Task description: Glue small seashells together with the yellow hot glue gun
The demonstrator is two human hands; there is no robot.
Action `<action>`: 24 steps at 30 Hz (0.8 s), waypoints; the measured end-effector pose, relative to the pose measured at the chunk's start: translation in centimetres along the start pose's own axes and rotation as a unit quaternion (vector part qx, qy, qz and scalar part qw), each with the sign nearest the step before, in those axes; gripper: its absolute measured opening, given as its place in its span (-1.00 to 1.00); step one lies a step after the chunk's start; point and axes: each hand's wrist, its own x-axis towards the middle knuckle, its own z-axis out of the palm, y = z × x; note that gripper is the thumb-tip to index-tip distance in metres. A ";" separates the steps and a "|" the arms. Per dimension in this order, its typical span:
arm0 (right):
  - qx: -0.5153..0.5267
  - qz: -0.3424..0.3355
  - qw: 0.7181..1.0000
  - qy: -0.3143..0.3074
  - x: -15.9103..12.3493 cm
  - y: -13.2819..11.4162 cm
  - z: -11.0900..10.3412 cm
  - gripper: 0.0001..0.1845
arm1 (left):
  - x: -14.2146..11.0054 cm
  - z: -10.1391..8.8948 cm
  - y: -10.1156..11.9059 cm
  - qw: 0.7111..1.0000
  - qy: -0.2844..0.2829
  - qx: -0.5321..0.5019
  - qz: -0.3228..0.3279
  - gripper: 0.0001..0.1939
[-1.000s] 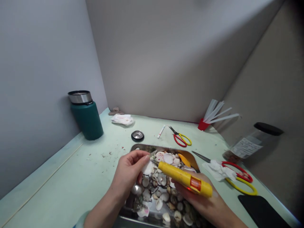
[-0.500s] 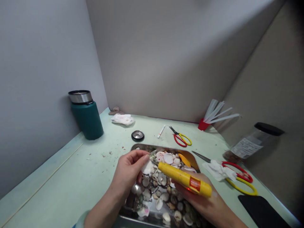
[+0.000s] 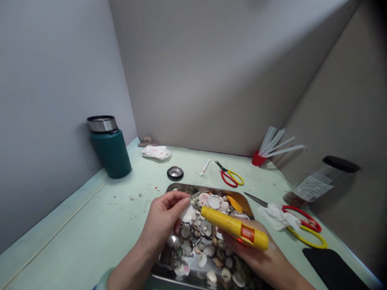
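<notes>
My right hand [image 3: 250, 245] is wrapped round a yellow hot glue gun [image 3: 232, 225], its metal nozzle pointing left. Thumb and forefinger of my left hand [image 3: 169, 211] are pinched together right by the nozzle tip. What they hold is too small and too covered to name. A white shell [image 3: 188, 214] shows just under those fingers; whether it is held or lies below, I cannot tell. Both hands are over a metal tray [image 3: 208, 188] full of seashells [image 3: 206, 228], with an orange piece [image 3: 234, 204] at its far right.
Behind the tray lie a round lid [image 3: 175, 173], a white stick [image 3: 204, 167] and small scissors [image 3: 229, 174]. To the right are larger scissors [image 3: 306, 243] under tissue [image 3: 279, 217], a jar [image 3: 320, 183], a red cup of glue sticks [image 3: 258, 159] and a black slab [image 3: 332, 266]. A green bottle [image 3: 111, 153] stands left.
Almost nothing differs. Both hands and the glue gun keep the same position over the tray, apart from a very slight shift of the view.
</notes>
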 end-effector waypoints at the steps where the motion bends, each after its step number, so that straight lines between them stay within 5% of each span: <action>1: -0.003 0.002 1.000 0.000 0.0 0.0 0.0 -0.88 | 0.0 0.0 0.0 1.000 -0.003 0.001 -0.003 -0.81; 14: 0.005 0.050 0.999 0.008 -0.2 0.2 0.0 -0.91 | 0.0 -0.2 -0.1 0.997 -0.034 -0.052 -0.039 -0.81; 24: 0.019 0.026 0.999 0.042 -0.1 0.1 0.1 -0.91 | 0.0 -0.2 -0.1 0.995 -0.038 -0.080 -0.047 -0.78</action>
